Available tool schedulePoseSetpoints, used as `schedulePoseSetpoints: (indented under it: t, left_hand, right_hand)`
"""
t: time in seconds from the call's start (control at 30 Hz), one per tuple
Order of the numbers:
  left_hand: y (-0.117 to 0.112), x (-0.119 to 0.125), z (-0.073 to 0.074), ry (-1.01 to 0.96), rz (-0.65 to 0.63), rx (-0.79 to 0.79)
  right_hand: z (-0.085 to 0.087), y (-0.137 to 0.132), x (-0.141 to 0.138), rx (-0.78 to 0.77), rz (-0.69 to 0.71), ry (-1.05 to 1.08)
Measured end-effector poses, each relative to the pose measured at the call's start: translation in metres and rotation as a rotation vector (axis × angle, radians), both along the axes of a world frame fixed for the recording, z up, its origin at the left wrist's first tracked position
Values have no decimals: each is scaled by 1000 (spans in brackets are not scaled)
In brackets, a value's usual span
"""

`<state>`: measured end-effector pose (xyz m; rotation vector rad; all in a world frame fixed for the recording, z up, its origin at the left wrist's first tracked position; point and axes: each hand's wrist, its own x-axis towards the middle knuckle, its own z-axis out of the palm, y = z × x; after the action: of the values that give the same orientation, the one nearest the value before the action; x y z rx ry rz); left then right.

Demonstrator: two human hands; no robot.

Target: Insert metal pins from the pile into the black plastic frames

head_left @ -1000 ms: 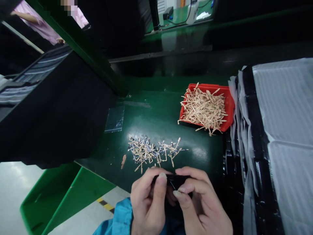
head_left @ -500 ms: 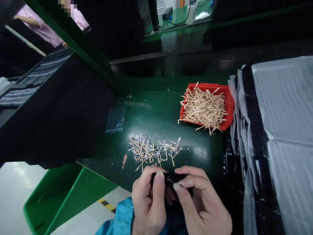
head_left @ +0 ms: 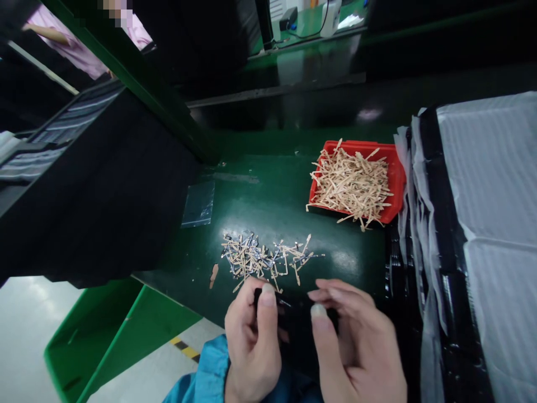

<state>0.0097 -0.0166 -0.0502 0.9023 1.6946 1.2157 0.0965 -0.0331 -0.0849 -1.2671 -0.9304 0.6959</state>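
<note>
Pinched between the thumb and bent fingers of my left hand is a small black part, mostly hidden by the fingers. A thin shiny strip shows just right of the thumb tip. My right hand is a short way to the right, its thumb and fingertips apart. Dark space shows between them, and I cannot make out anything held there. Just beyond my hands lies a loose pile of small flat metal-and-tan strips on the green table. A single tan piece rests left of the pile.
A red bin heaped with tan strips stands at the back right. Stacked black trays with white sheets line the right side. A clear zip bag lies at left. Below is a green bin. Another person in pink is far left.
My right hand has moved right, away from my left, and its thumb and fingers have parted. My left hand has shifted slightly left and stays closed on the black part.
</note>
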Motion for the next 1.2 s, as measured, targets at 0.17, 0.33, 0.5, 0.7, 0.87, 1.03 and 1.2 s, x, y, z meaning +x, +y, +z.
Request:
schedulePoseSetpoints:
  t: [0.17,0.33,0.5,0.7,0.87,1.03,1.2]
  left_hand:
    - [7,-10,1,-25,-37,-46]
    - [10,-20,1,-133,-193,-105]
    - [12,-22,6,-163,-249,-38]
    - [19,-18,3,-41,-197,-67]
    - [20,-16,-7,101,-127,-4]
    - [17,-20,-1,-20,-229,-39]
    - [11,-25,1,20,-281,-2]
  right_hand:
    - [12,-1,-7,-226,-41,110]
    - [25,-5,-11,-301,-51,164]
    - [19,-6,-7,-243,-61,93]
    - [-7,-7,-3,12,-5,-91]
    - [-22,-6,0,80,32,-203]
    - [-11,3,9,147,214,-332]
    - [-5,6,10,131,190,-426]
